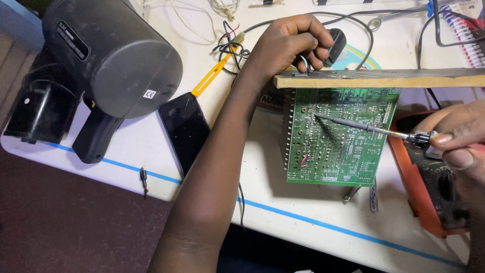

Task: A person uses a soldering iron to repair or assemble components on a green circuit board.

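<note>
Hands: two. The left hand (pixel 290 45) curls around one wooden strip's (pixel 384 78) end, above one green circuit board (pixel 338 136) standing on the white table (pixel 283 202). The right hand (pixel 457 136) pinches one soldering iron (pixel 369 127), tip touching the board. One dark phone (pixel 184 129) lies nearby.

Count: one circuit board (pixel 339 136), one soldering iron (pixel 369 128), one wooden strip (pixel 384 78), one phone (pixel 185 130), one black speaker (pixel 113 53), one orange meter (pixel 429 192), two hands (pixel 288 43) (pixel 457 134).
</note>
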